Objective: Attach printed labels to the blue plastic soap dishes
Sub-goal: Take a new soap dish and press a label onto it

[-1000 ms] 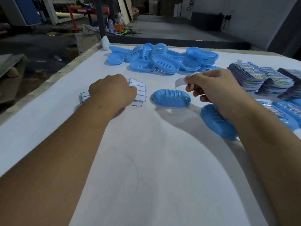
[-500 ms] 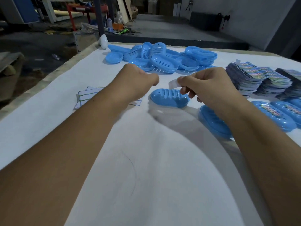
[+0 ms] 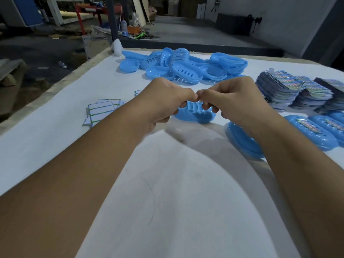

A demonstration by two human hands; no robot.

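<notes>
Head view — left hand (image 3: 167, 97) has met right hand (image 3: 232, 99) over soap dish (image 3: 195, 113).

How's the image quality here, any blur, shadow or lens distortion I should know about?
Head view: dim light; the arms cast a broad soft shadow on the white table; the left hand and right hand look slightly motion-blurred over the soap dish; the wide-angle lens bows the table edges; the background is dark.
</notes>
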